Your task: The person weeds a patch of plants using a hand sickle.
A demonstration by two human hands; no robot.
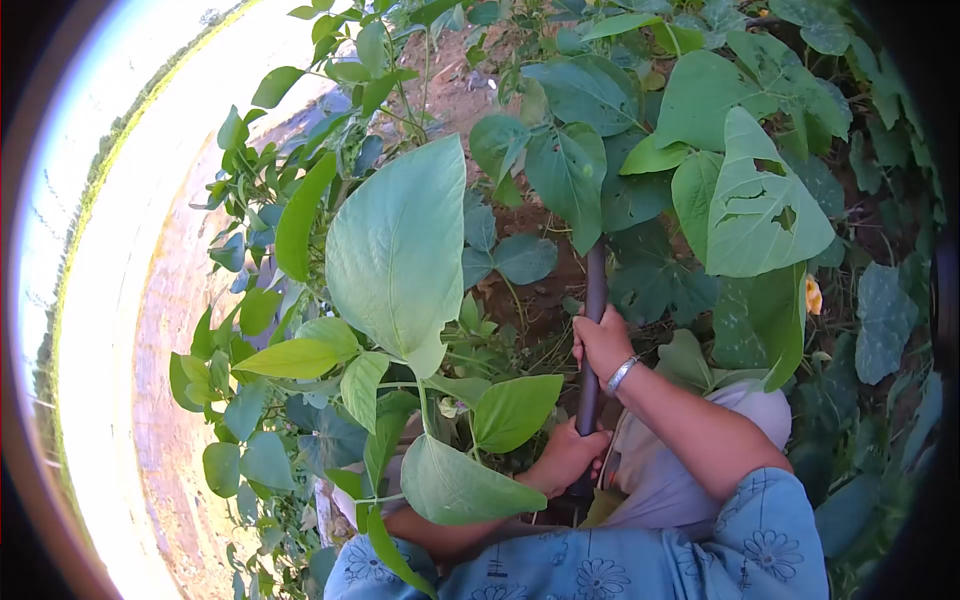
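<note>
A dark, round pole (596,285) runs from the leaves down toward my body, and its far end is hidden under foliage. My right hand (603,343), with a silver bracelet (621,374) at the wrist, is wrapped round the pole's middle. Lower down, my left hand (568,457) is closed round the same pole near my lap. Large green leaves (400,255) hang close to the camera and cover part of my left forearm.
Leafy plants stand on both sides, with a hole-eaten leaf (760,215) at the upper right and an orange flower (813,295) beside it. Brown soil (455,75) shows between stems. A pale, brightly lit strip of ground (185,300) lies at the left.
</note>
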